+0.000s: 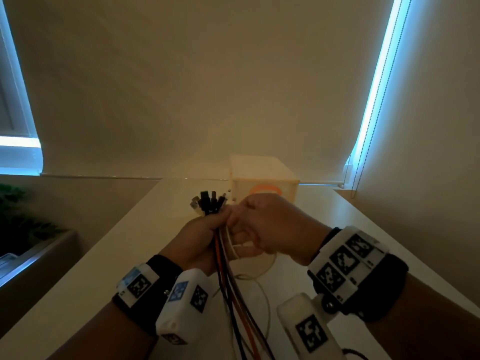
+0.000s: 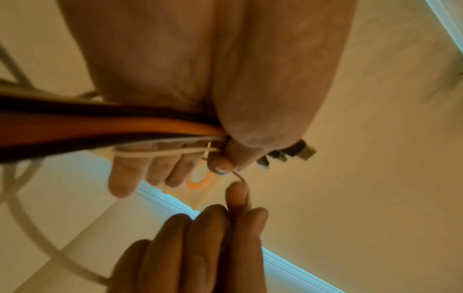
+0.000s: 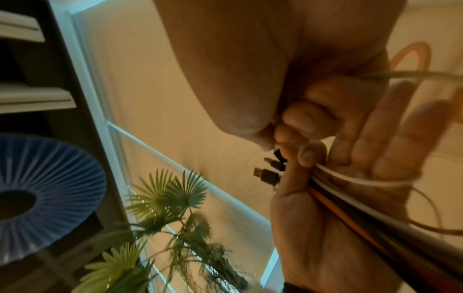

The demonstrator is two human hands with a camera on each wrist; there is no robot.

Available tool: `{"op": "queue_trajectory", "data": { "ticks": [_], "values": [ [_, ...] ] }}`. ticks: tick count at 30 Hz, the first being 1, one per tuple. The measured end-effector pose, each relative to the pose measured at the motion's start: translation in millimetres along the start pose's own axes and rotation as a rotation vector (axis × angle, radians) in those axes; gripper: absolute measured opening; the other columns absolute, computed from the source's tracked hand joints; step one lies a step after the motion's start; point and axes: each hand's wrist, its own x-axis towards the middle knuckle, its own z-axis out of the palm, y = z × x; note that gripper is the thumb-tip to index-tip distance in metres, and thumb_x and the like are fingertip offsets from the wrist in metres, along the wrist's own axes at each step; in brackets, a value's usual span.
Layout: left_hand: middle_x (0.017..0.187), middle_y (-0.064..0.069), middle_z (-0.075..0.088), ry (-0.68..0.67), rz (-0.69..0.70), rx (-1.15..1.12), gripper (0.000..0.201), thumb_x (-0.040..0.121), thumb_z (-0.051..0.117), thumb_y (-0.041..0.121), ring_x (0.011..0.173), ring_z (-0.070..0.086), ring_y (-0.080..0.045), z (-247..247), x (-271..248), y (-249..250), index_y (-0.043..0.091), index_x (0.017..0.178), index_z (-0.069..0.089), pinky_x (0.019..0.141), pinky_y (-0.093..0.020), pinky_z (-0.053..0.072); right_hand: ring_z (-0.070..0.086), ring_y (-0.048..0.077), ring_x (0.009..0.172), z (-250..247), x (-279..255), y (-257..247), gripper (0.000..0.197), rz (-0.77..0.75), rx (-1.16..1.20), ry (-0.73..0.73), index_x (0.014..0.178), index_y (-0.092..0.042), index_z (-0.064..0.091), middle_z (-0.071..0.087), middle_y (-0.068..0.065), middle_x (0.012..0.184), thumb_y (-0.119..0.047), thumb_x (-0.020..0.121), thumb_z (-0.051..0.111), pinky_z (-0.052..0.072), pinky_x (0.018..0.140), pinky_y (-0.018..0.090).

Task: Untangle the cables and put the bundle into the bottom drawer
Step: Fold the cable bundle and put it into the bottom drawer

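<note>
A cable bundle (image 1: pixel 233 294) of black, orange and white leads hangs from my left hand (image 1: pixel 205 232), which grips it just below the plugs (image 1: pixel 207 203). The plugs point up and away. My right hand (image 1: pixel 265 224) is pressed against the left one and pinches a thin white cable (image 1: pixel 259 279), which loops round its fingers and trails onto the table. In the right wrist view the white cable (image 3: pixel 350 180) crosses my outstretched fingers (image 3: pixel 375 138) beside the bundle (image 3: pixel 363 218). The cream drawer box (image 1: pixel 262 172) with an orange handle (image 1: pixel 265 189) stands behind my hands. Its lower drawers are hidden.
Both hands hover over a white table (image 1: pixel 130 242) that runs to the window wall. A plant (image 1: pixel 15 216) stands off the left edge, and a blue pleated disc (image 3: pixel 37 198) is beside it. A blind's bead chain (image 1: pixel 376 100) hangs at the right.
</note>
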Motion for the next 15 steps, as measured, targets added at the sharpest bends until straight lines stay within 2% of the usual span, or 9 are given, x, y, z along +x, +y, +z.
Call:
{"op": "queue_trajectory", "data": {
  "ticks": [2, 3, 4, 6, 8, 9, 11, 13, 15],
  "values": [
    [0.07, -0.013, 0.065, 0.07, 0.06, -0.063, 0.041, 0.104, 0.046, 0.029, 0.057, 0.066, -0.026, -0.8, 2.6, 1.2, 0.006, 0.075, 0.064, 0.055, -0.038, 0.06, 0.042, 0.001, 0.038, 8.4, -5.1, 2.5, 0.021, 0.018, 0.049, -0.043, 0.082, -0.015, 0.06, 0.049, -0.006, 0.056, -0.023, 0.1, 0.052, 0.034, 0.039, 0.018],
    [0.068, -0.012, 0.064, 0.061, 0.073, -0.097, 0.042, 0.103, 0.047, 0.033, 0.055, 0.063, -0.023, -3.8, 5.4, 1.7, 0.009, 0.07, 0.057, 0.051, -0.031, 0.055, 0.039, 0.003, 0.036, 11.1, -7.1, 6.4, 0.022, 0.016, 0.073, -0.064, 0.081, -0.015, 0.057, 0.047, -0.004, 0.056, -0.021, 0.101, 0.05, 0.032, 0.037, 0.019],
    [0.077, -0.014, 0.069, 0.041, 0.083, -0.132, 0.043, 0.103, 0.045, 0.036, 0.063, 0.066, -0.024, -6.8, 8.0, 2.6, 0.011, 0.068, 0.05, 0.05, -0.029, 0.052, 0.038, 0.002, 0.036, 14.2, -9.1, 10.2, 0.022, -0.002, 0.054, -0.082, 0.08, -0.015, 0.055, 0.045, -0.004, 0.057, -0.018, 0.101, 0.049, 0.031, 0.038, 0.017],
    [0.116, -0.024, 0.071, 0.02, 0.104, -0.223, 0.046, 0.106, 0.038, 0.04, 0.103, 0.071, -0.032, -11.0, 12.6, 4.4, 0.013, 0.07, 0.043, 0.06, -0.035, 0.061, 0.038, 0.0, 0.039, 20.9, -13.1, 21.2, 0.022, -0.015, -0.008, -0.118, 0.084, -0.015, 0.058, 0.045, -0.006, 0.058, -0.019, 0.102, 0.047, 0.033, 0.041, 0.016],
    [0.129, -0.031, 0.063, 0.009, 0.137, -0.326, 0.044, 0.107, 0.037, 0.039, 0.121, 0.063, -0.043, -12.0, 13.4, 5.7, 0.012, 0.072, 0.041, 0.088, -0.051, 0.059, 0.04, 0.0, 0.041, 23.4, -17.1, 33.7, 0.023, 0.016, 0.02, -0.125, 0.089, -0.01, 0.062, 0.047, -0.007, 0.059, -0.023, 0.102, 0.048, 0.034, 0.045, 0.018],
    [0.129, -0.034, 0.061, 0.002, 0.17, -0.37, 0.043, 0.107, 0.038, 0.037, 0.119, 0.062, -0.047, -11.4, 12.3, 7.3, 0.011, 0.073, 0.042, 0.092, -0.052, 0.056, 0.041, -0.001, 0.043, 22.0, -19.3, 41.1, 0.026, 0.021, 0.015, -0.128, 0.088, -0.01, 0.063, 0.047, -0.007, 0.06, -0.025, 0.102, 0.048, 0.035, 0.046, 0.017],
    [0.128, -0.038, 0.06, -0.004, 0.23, -0.437, 0.041, 0.107, 0.04, 0.033, 0.113, 0.066, -0.046, -14.2, 11.5, 11.7, 0.01, 0.074, 0.043, 0.083, -0.042, 0.062, 0.041, 0.002, 0.046, 15.7, -27.4, 54.9, 0.031, 0.049, 0.031, -0.167, 0.079, -0.011, 0.061, 0.046, -0.005, 0.059, -0.026, 0.103, 0.047, 0.035, 0.047, 0.017],
    [0.129, -0.037, 0.06, 0.001, 0.26, -0.454, 0.04, 0.106, 0.04, 0.032, 0.098, 0.074, -0.035, -18.5, 11.1, 16.8, 0.01, 0.073, 0.042, 0.068, -0.03, 0.063, 0.038, 0.007, 0.047, 3.9, -38.2, 69.5, 0.032, 0.117, 0.111, -0.207, 0.077, -0.011, 0.057, 0.042, -0.002, 0.058, -0.025, 0.103, 0.046, 0.033, 0.046, 0.019],
    [0.131, -0.03, 0.062, -0.005, 0.236, -0.429, 0.04, 0.104, 0.041, 0.033, 0.067, 0.073, -0.018, -20.5, 9.3, 18.1, 0.011, 0.072, 0.042, 0.051, -0.019, 0.057, 0.037, 0.008, 0.048, -10.6, -46.9, 84.2, 0.03, 0.154, 0.081, -0.198, 0.078, -0.012, 0.057, 0.042, -0.001, 0.059, -0.027, 0.103, 0.047, 0.033, 0.048, 0.022]
  ]
}}
